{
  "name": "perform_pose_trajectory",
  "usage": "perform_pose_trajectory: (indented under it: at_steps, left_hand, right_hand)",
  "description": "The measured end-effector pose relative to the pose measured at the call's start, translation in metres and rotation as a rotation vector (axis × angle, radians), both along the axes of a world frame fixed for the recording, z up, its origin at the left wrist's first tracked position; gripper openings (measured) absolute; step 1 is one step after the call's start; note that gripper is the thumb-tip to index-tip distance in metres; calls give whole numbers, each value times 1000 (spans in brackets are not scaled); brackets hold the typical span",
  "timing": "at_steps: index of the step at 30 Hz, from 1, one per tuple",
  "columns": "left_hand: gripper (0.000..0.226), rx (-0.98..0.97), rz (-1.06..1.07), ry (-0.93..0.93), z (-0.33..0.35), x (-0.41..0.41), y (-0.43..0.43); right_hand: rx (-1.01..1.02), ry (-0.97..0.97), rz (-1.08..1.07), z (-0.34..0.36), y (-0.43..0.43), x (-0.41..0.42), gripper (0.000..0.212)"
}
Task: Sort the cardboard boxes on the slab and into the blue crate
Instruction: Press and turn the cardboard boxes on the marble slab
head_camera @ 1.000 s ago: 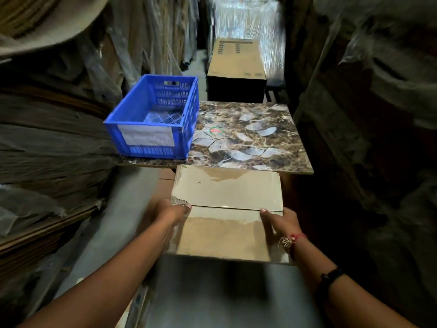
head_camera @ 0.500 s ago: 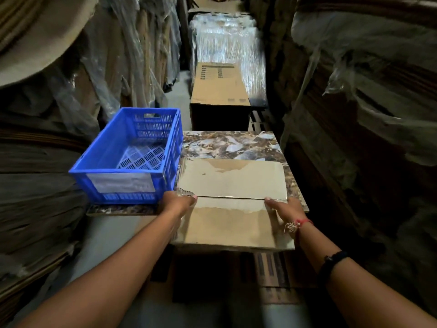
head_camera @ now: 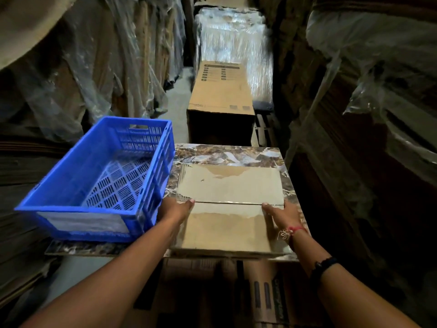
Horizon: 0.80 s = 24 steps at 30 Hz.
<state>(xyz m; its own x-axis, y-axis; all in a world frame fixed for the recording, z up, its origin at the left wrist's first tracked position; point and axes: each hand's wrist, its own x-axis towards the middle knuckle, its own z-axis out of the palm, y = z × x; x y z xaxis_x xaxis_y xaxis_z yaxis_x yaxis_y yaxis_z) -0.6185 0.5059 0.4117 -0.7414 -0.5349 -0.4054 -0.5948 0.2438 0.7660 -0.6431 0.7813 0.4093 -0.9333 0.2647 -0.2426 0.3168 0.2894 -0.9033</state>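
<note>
A flat brown cardboard box with taped flaps lies on the right half of the marble-patterned slab. My left hand grips its left edge and my right hand grips its right edge, thumbs on top by the flap seam. The blue crate, slotted and with nothing inside, stands on the slab's left half, touching the box's left side near my left hand.
A long cardboard carton lies beyond the slab, with a plastic-wrapped stack behind it. Wrapped cardboard stacks wall the narrow aisle on both sides. More printed cartons sit under the slab's near edge.
Both hands have carried the box forward from in front of the slab onto its right half. The view has moved closer to the slab and crate.
</note>
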Motion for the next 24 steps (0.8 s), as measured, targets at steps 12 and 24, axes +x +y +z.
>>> perform_pose_trajectory:
  at_steps: [12, 24]
  left_hand:
    - [69, -58, 112, -77, -35, -77, 23]
    - [63, -485, -67, -107, -55, -80, 38]
  right_hand:
    - [163, -95, 81, -73, 14, -105, 48]
    - [554, -130, 122, -66, -2, -105, 66]
